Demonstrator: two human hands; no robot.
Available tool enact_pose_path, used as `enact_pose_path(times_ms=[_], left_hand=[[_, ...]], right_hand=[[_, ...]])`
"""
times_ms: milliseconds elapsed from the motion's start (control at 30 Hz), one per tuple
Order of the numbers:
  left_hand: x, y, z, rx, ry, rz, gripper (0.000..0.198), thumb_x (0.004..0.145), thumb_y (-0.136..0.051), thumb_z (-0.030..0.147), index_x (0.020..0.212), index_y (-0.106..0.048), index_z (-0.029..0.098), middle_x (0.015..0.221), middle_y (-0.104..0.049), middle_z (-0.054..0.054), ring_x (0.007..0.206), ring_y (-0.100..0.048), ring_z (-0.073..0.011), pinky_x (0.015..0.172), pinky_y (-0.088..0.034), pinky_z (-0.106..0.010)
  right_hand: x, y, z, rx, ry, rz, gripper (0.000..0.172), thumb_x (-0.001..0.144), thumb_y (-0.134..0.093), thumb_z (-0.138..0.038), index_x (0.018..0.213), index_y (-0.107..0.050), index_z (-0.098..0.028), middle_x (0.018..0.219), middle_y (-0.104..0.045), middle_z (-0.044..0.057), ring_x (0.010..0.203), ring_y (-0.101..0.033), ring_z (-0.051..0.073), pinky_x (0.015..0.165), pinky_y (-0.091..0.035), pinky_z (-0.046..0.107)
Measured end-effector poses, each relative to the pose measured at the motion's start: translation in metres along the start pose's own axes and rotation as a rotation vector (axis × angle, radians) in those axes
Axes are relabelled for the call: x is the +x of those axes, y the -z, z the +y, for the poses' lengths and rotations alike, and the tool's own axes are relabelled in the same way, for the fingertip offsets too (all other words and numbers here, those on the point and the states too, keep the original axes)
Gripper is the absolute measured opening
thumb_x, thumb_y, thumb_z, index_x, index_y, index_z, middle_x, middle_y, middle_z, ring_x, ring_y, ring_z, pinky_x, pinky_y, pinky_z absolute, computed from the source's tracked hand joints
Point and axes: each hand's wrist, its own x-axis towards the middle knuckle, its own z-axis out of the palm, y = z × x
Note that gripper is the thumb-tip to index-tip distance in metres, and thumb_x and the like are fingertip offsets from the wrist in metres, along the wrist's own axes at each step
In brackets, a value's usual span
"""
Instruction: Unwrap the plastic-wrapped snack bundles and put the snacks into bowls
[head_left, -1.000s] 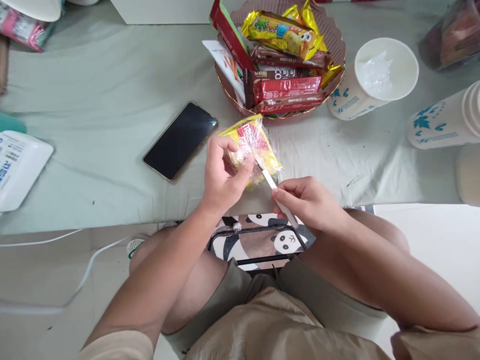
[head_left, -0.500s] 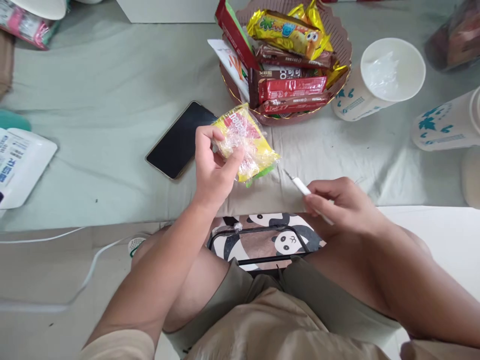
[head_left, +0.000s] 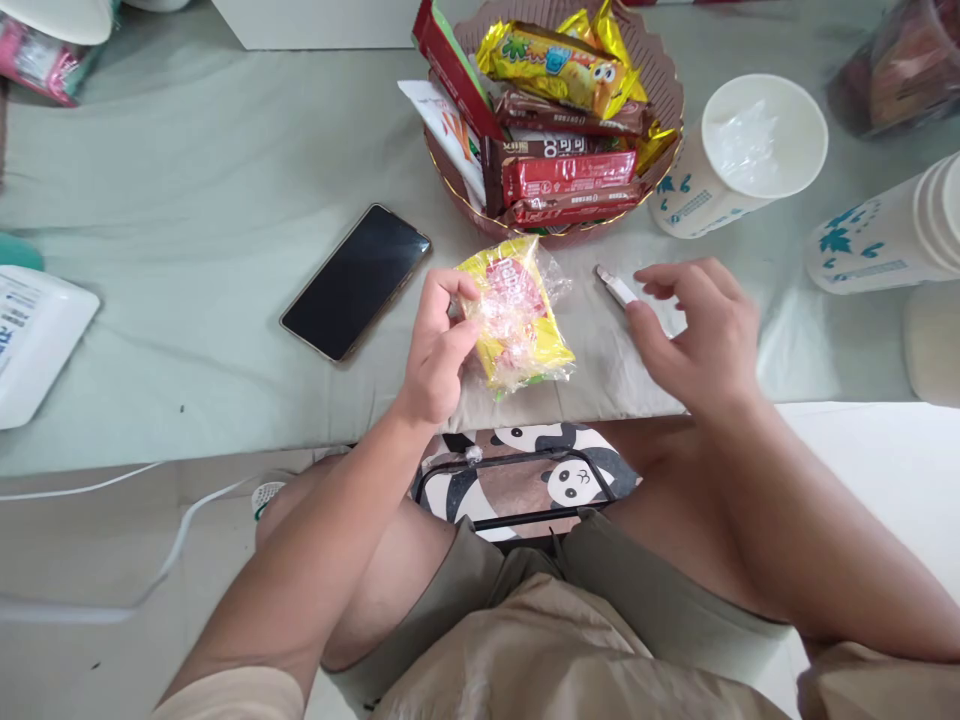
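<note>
Your left hand (head_left: 437, 350) pinches the left edge of a yellow packet (head_left: 525, 320) in clear wrap, near the front edge of the cloth-covered surface (head_left: 187, 250). Your right hand (head_left: 705, 335), fingers loosely spread and thumb apart, is over a slim white cutter (head_left: 616, 288) right of the packet; whether the thumb touches it is unclear. A phone (head_left: 356, 282) lies left of the packet, and a snack-filled bowl (head_left: 664, 65) stands behind it.

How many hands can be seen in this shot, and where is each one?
2. The left hand pinches the left side of the yellow packet; the right hand is spread by the white-handled cutter, contact unclear. Neither hand is fully hidden.
</note>
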Motion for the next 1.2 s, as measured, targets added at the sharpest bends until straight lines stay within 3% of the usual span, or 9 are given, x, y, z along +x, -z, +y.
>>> enact_pose_path(times_ms=[133,267,433,633,800,1000,1067,1133,1200], left_hand=[[-0.005,-0.005,0.004,-0.133,0.062,-0.101,0.045,0.088,-0.066,0.066,0.112,-0.047,0.034,0.089,-0.048,0.000,0.065,-0.047,-0.0128,0.057,-0.042,-0.027],[-0.004,-0.009,0.007,-0.043,0.077,-0.085,0.061,0.085,-0.070,0.070,0.124,-0.040,0.035,0.099,-0.055,-0.002,0.075,-0.060,-0.0162,0.064,-0.049,-0.029],[-0.002,-0.007,0.005,0.023,0.082,-0.059,0.065,0.088,-0.069,0.071,0.132,-0.038,0.036,0.102,-0.059,-0.004,0.080,-0.064,-0.0177,0.069,-0.052,-0.031],[-0.001,-0.009,0.005,-0.035,0.137,-0.007,0.054,0.089,-0.068,0.069,0.126,-0.049,0.035,0.101,-0.061,-0.001,0.079,-0.063,-0.0154,0.068,-0.054,-0.029],[0.003,-0.013,0.006,-0.168,0.182,0.080,0.036,0.093,-0.069,0.062,0.110,-0.054,0.034,0.089,-0.058,0.003,0.072,-0.058,-0.0132,0.064,-0.052,-0.027],[0.007,-0.012,-0.002,-0.138,0.170,0.150,0.046,0.094,-0.059,0.072,0.111,-0.051,0.030,0.099,-0.063,-0.001,0.095,-0.069,-0.0192,0.079,-0.058,-0.033],[0.008,-0.011,-0.002,-0.170,0.192,0.151,0.046,0.094,-0.060,0.071,0.111,-0.054,0.029,0.099,-0.066,-0.002,0.101,-0.070,-0.0208,0.082,-0.059,-0.035],[0.008,-0.011,0.001,-0.206,0.220,0.168,0.044,0.094,-0.062,0.069,0.109,-0.058,0.028,0.098,-0.069,-0.002,0.103,-0.071,-0.0216,0.084,-0.060,-0.036],[0.006,-0.011,0.003,-0.224,0.255,0.166,0.043,0.094,-0.063,0.067,0.107,-0.060,0.026,0.098,-0.071,-0.002,0.105,-0.073,-0.0227,0.086,-0.061,-0.036]], right_hand=[[-0.011,-0.011,-0.029,0.289,0.357,-0.059,0.037,0.094,-0.068,-0.040,0.127,-0.059,-0.025,0.111,-0.072,0.012,0.097,-0.068,0.027,0.083,-0.054,0.042],[-0.018,-0.026,-0.047,0.211,0.371,-0.033,0.042,0.095,-0.065,-0.027,0.135,-0.055,-0.023,0.105,-0.075,0.007,0.089,-0.067,0.024,0.079,-0.053,0.040],[-0.018,-0.027,-0.048,0.262,0.414,-0.026,0.036,0.091,-0.056,-0.008,0.123,-0.064,-0.023,0.084,-0.072,0.002,0.078,-0.065,0.019,0.074,-0.051,0.034],[-0.021,-0.023,-0.050,0.301,0.536,-0.028,0.022,0.089,-0.056,-0.007,0.096,-0.068,-0.023,0.086,-0.070,0.003,0.076,-0.063,0.016,0.070,-0.049,0.033],[-0.026,-0.024,-0.053,0.329,0.616,-0.085,0.014,0.088,-0.059,-0.011,0.091,-0.066,-0.023,0.084,-0.069,0.002,0.078,-0.058,0.017,0.071,-0.043,0.035],[-0.028,-0.023,-0.057,0.283,0.740,-0.220,0.011,0.090,-0.055,-0.015,0.087,-0.063,-0.022,0.081,-0.070,0.000,0.076,-0.056,0.016,0.069,-0.036,0.036],[-0.027,-0.020,-0.058,0.333,0.748,-0.272,0.009,0.091,-0.055,-0.018,0.091,-0.062,-0.023,0.081,-0.071,-0.001,0.074,-0.057,0.017,0.069,-0.038,0.037],[-0.026,-0.018,-0.057,0.430,0.681,-0.217,0.009,0.090,-0.058,-0.018,0.096,-0.061,-0.024,0.081,-0.070,0.000,0.074,-0.058,0.016,0.071,-0.044,0.036],[-0.025,-0.018,-0.054,0.521,0.446,-0.098,0.012,0.091,-0.061,-0.019,0.102,-0.059,-0.024,0.084,-0.068,0.001,0.078,-0.060,0.015,0.074,-0.050,0.034]])
